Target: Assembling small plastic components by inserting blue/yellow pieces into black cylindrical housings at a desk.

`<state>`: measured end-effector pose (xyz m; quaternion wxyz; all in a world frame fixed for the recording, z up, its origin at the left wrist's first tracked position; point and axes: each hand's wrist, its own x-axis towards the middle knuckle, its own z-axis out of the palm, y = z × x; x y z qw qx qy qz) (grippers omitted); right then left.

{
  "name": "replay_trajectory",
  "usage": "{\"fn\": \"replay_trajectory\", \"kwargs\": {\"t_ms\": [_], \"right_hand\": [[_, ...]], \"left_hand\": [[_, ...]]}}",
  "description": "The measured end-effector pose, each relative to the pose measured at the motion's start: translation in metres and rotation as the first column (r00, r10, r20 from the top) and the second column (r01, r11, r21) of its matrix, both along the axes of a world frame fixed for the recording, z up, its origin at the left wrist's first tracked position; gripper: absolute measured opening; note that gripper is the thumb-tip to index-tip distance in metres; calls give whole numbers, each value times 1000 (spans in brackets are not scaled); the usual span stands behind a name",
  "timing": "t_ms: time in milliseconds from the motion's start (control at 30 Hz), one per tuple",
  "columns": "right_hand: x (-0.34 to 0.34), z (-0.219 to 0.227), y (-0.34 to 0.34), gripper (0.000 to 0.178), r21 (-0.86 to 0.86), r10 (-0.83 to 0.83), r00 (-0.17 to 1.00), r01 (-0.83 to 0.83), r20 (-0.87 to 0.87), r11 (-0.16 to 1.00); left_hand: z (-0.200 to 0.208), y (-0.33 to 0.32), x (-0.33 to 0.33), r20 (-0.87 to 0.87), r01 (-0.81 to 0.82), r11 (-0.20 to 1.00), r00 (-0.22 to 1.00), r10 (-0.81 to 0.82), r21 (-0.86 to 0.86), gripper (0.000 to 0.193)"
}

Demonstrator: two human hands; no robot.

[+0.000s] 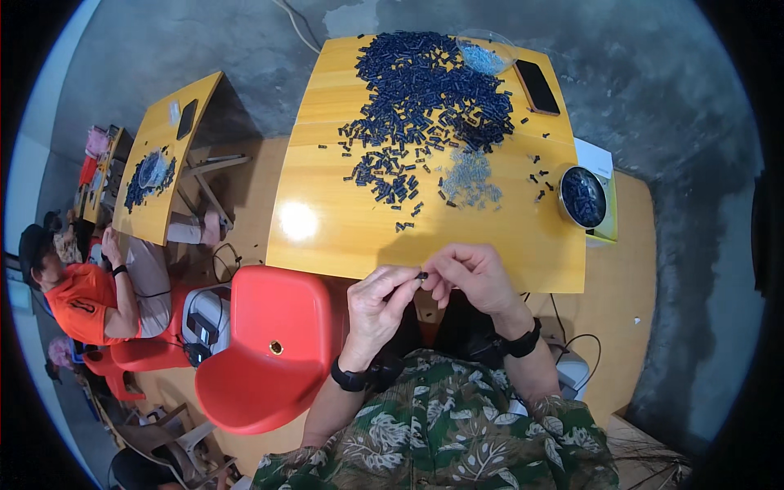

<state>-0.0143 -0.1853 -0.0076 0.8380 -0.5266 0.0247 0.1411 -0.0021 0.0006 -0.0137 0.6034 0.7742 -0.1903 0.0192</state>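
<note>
Green cloth shirt with pale leaves [457, 437] fills the bottom of the frame. Above it, near the middle, the left hand [371, 306] pinches a tiny black plastic-looking piece [422, 276]. Just right, the right hand [474, 278] has its fingertips close together by the piece (I can't tell if they hold anything). Best, I think, to squeeze softly, keep the left still, and work over the smooth yellow wooden table [359, 245], so drops don't get lost.
</note>
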Motion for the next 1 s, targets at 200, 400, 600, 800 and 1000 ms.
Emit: {"fn": "replay_trajectory", "kwargs": {"t_ms": [200, 400, 600, 800, 1000], "right_hand": [[-3, -3, 6, 11, -9, -37, 990, 38, 135, 999], [-6, -12, 16, 10, -292, -127, 953, 209, 276, 933], [-12, -19, 30, 10, -295, -254, 935, 323, 248, 899], [-11, -25, 33, 12, -302, -282, 932, 343, 229, 889], [-12, -31, 32, 13, -235, -315, 930, 355, 190, 905]], "left_hand": [[1, -1, -5, -170, -27, 992, 985, 5, -127, 11], [-3, -4, -3, -80, -35, 999, 996, 36, 13, 14], [-9, -7, -7, -7, -129, 986, 991, 130, 104, 16], [-13, -11, -3, 17, -107, 988, 994, 106, 109, 15], [-17, -12, -1, -20, -93, 989, 995, 96, 116, 16]]}}
